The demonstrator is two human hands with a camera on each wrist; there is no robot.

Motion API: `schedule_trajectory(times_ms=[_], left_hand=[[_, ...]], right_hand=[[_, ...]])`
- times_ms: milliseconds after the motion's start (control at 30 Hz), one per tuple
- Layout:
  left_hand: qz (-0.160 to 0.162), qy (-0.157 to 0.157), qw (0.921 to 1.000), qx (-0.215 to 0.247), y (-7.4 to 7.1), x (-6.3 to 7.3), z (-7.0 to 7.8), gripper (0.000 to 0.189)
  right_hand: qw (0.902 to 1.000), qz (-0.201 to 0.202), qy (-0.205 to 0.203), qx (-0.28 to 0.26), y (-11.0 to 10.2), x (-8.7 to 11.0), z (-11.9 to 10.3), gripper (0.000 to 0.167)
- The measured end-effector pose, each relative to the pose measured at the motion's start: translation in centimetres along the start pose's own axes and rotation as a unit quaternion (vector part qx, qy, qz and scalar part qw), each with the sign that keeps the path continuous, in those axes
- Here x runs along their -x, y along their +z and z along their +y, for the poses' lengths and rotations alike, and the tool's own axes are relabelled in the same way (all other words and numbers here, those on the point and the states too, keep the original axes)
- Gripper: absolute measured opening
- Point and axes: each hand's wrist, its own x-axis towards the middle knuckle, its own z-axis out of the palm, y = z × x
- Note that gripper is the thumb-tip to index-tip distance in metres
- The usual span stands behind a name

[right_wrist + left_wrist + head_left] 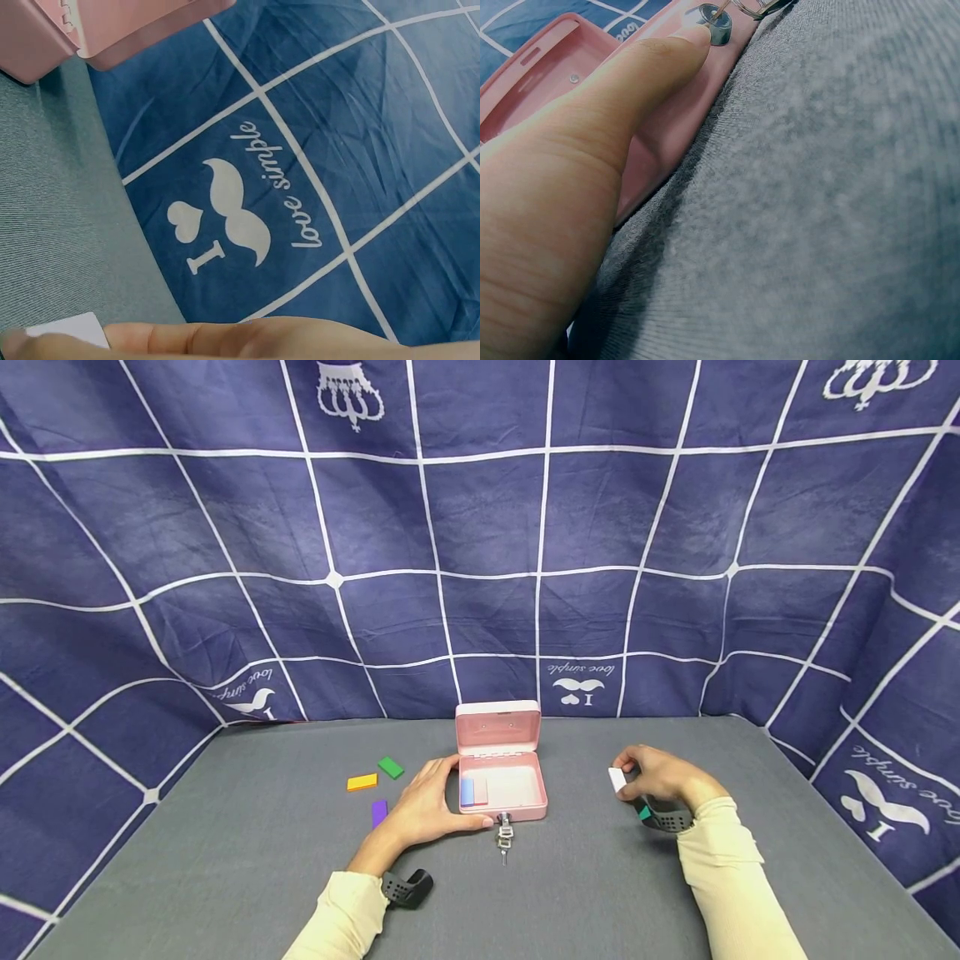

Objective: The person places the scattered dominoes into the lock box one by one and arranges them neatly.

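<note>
A pink cash box [542, 789] stands on the table with its lid [498, 727] raised. Inside it, at the left, lie a blue block [467, 792] and a pink block [481, 792]. My left hand [426, 803] holds the box round its front left corner, fingers along the left side, thumb on the front near the lock [718, 28]. A ring of keys [506, 837] hangs from that lock. Off to the right of the box, my right hand [660, 774] pinches a small white block [617, 779] between thumb and fingers; the right wrist view shows this block only in part.
Left of the left hand lie an orange block [362, 782], a green block [391, 767] and a purple block [379, 812]. A grey cloth covers the table [570, 893]. Behind it hangs a blue curtain [495, 518] with white lines.
</note>
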Motion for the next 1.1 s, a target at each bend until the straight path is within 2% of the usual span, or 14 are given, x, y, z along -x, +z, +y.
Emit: schedule_trajectory(times_ms=[233, 433, 800, 1100], left_hand=[[0.001, 0.0, 1.0, 0.001, -0.01, -0.13, 0.0, 0.111], [0.001, -0.002, 1.0, -0.003, 0.05, -0.04, 0.0, 0.111], [0.001, 0.0, 1.0, -0.003, 0.11, -0.04, 0.01, 0.111], [0.001, 0.002, 1.0, -0.003, 0.18, -0.09, -0.06, 0.111]], right_hand=[[0.9995, 0.011, -0.028, 0.011, 0.13, -0.34, -0.01, 0.05], [0.9982, 0.012, -0.055, 0.022, 0.21, -0.55, 0.04, 0.043], [0.9984, 0.012, -0.054, 0.008, 0.31, -0.44, -0.1, 0.043], [0.9986, -0.01, -0.05, -0.013, 0.35, -0.77, -0.64, 0.042]])
